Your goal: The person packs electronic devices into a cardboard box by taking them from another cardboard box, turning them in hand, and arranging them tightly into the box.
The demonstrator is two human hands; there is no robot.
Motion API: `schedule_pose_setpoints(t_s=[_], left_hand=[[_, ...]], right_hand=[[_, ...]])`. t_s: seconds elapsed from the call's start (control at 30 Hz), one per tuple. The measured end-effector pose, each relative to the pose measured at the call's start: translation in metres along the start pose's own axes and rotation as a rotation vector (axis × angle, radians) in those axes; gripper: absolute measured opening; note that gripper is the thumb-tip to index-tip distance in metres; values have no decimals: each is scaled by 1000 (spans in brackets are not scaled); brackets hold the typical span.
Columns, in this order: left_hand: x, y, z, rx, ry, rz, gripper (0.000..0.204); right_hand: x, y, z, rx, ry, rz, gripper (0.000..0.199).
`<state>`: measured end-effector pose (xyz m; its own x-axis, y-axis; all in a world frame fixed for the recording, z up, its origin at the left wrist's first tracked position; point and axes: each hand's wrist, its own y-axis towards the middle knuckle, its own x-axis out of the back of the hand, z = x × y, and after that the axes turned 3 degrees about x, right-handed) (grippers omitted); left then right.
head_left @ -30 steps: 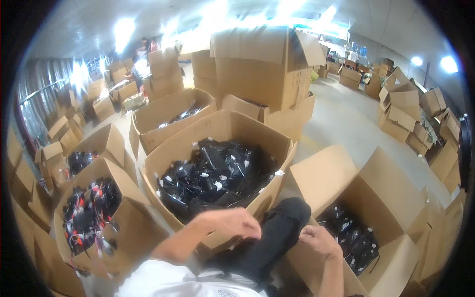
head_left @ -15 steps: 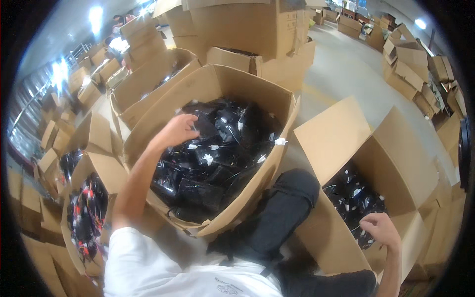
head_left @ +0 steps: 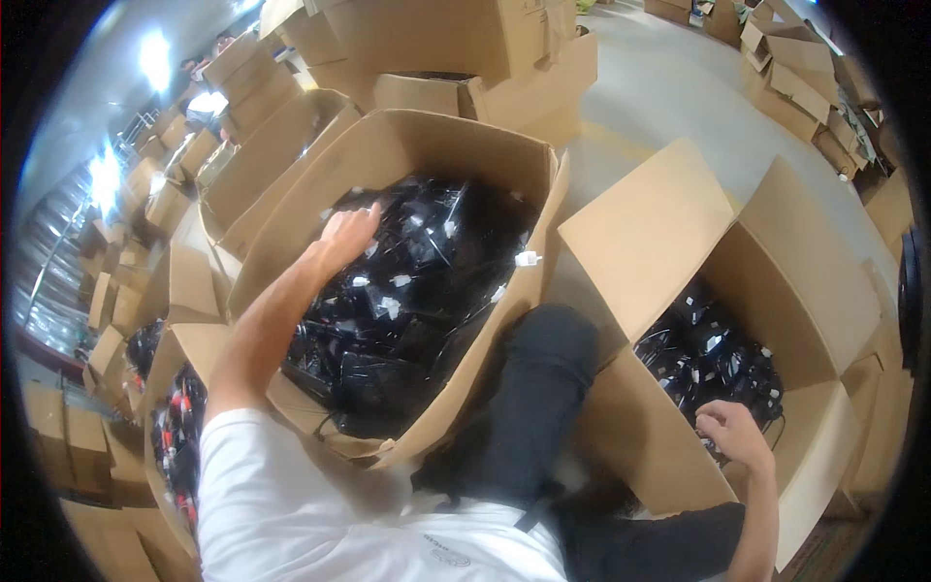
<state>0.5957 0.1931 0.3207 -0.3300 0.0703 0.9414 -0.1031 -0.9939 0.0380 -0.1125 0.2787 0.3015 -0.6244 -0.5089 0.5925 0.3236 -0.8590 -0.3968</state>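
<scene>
Reaching with left hand (head_left: 347,231) far into the large open carton (head_left: 407,145), fingers half curled and resting on the black bagged items (head_left: 417,291) near the far-left wall; can't tell whether anything is actually pinched

Keeping right hand (head_left: 729,432) curled closed at the near edge of the smaller pile of black bags (head_left: 718,359) in the right-hand carton (head_left: 650,233); can't tell what, if anything, is inside the fist

Judging by this: picking from the big carton on the left, with the right carton as the other end of the job. Next move calling for a firm pinch on one bag only, since cords and white tags are looking tangled, then lifting clear of the carton wall and across the black-trousered knee (head_left: 543,388) wedged between both cartons

Sitting or kneeling low, white T-shirt (head_left: 320,514) near the bottom edge. More open cartons on the near left, one holding red-and-black items (head_left: 179,427). Standing on grey concrete floor (head_left: 679,87), in a warehouse hall with stacked cartons (head_left: 427,39) far behind and more at far right, bright ceiling lights at far left
</scene>
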Motion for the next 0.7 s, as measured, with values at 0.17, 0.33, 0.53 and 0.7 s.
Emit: schedule_pose_setpoints(t_s=[0.17,0.33,0.53,0.7], left_hand=[[-38,-29,44,368,-40,44,25],[-41,-43,49,306,-191,26,42],[-44,-74,57,416,-402,418,59],[-16,-109,41,684,216,373,69]], right_hand=[[-3,20,20,59,3,38,23],[-7,16,31,93,-43,57,22],[-11,16,33,88,-71,28,23],[-11,0,21,14,-73,16,23]])
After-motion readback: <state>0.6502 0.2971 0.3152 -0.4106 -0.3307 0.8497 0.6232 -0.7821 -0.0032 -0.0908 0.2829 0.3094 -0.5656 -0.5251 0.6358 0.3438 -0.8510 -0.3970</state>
